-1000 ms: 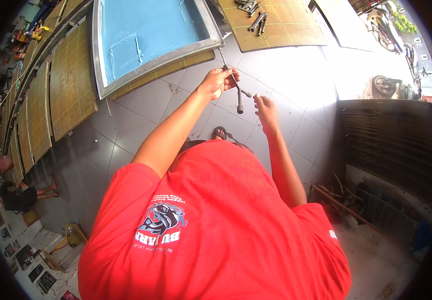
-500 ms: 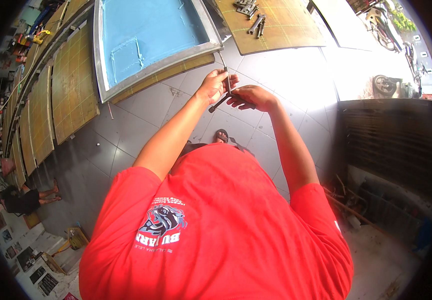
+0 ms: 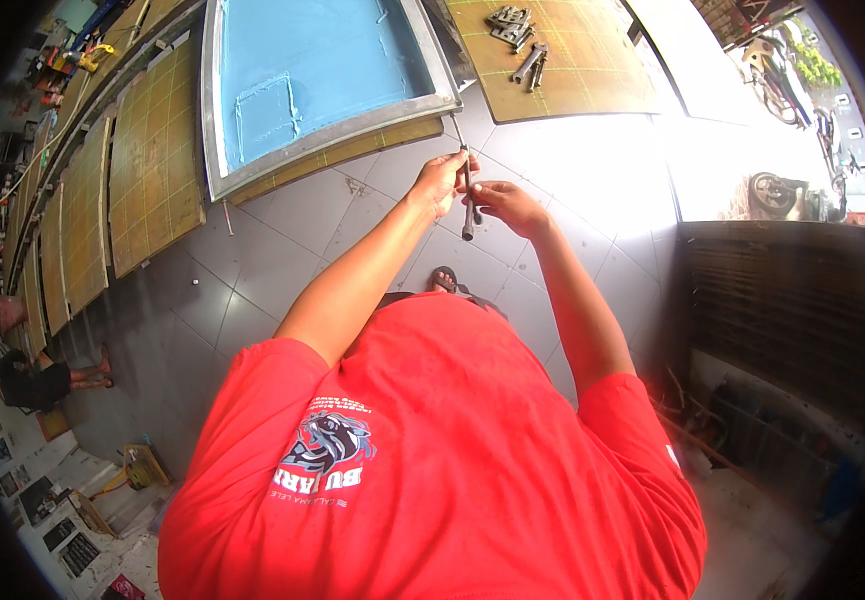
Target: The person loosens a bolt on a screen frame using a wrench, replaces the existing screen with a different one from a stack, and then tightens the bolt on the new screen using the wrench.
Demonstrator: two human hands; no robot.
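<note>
A dark T-handle socket wrench (image 3: 468,230) is between my hands, its shaft lined up with a thin metal rod (image 3: 457,128) that sticks out by the near right corner of a grey metal frame (image 3: 344,138). My left hand (image 3: 440,184) is wrapped round the shaft close to the rod. On the crossbar end, the fingers of my right hand (image 3: 510,206) are pinched. Whether the socket is seated on the rod's end is hidden by my left fingers. Inside the frame lies a light blue surface (image 3: 322,60).
Several wrenches (image 3: 530,65) and metal parts (image 3: 508,22) lie on a yellowish board (image 3: 592,80) at the far right. More boards (image 3: 157,160) line the left. A person (image 3: 37,380) sits at the far left. At right stands a dark slatted panel (image 3: 782,300).
The wrench's crossbar has turned from a slanted spread to nearly in line with the shaft. My right hand has changed its hold and its fingers are drawn closer together.
</note>
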